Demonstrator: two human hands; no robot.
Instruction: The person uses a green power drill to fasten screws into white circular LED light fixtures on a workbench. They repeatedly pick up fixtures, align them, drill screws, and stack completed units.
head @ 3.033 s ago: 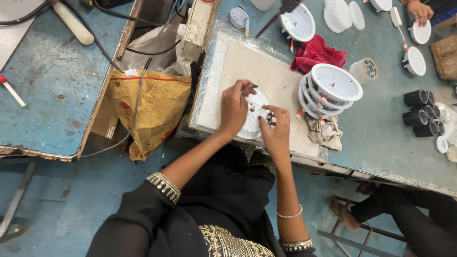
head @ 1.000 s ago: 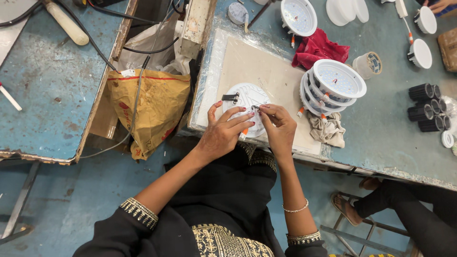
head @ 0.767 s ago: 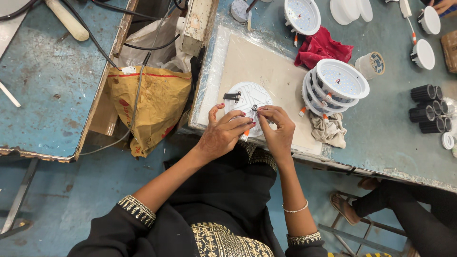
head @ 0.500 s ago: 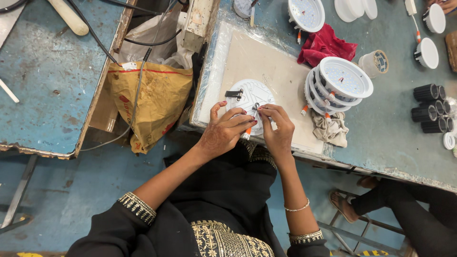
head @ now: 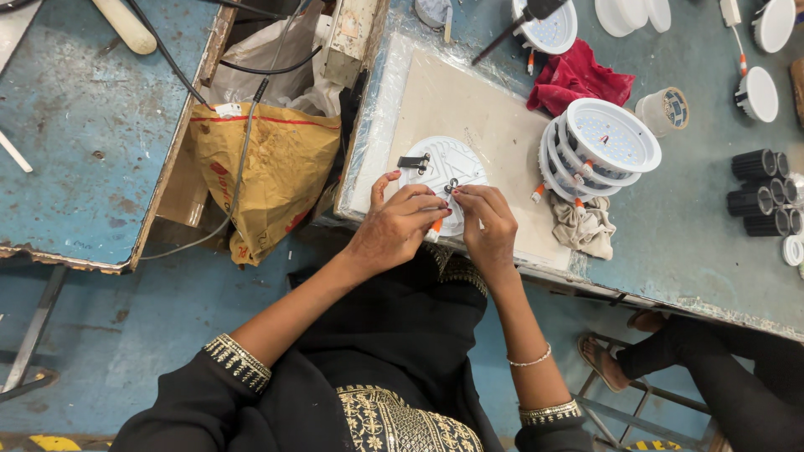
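Under both hands, a round white lamp disc (head: 444,172) lying flat on a pale work board (head: 469,100), near the board's front edge. Left hand (head: 400,226) resting on the disc's near side, fingers bent and pressed together, thumb stretched up along the rim; an orange-tipped wire (head: 434,228) poking out just below its fingertips. Right hand (head: 490,224) touching the left, fingertips pinched on a small dark metal clip (head: 453,185) at the disc's middle. Just beyond the left thumb, a second dark spring clip (head: 414,161) on the disc's far-left rim. Right of the right hand, a stack of white round lamps (head: 607,138), with a crumpled grey rag (head: 586,228) below it and a red cloth (head: 578,77) above. Left of the left hand, a yellow sack (head: 268,167) hanging between the benches.
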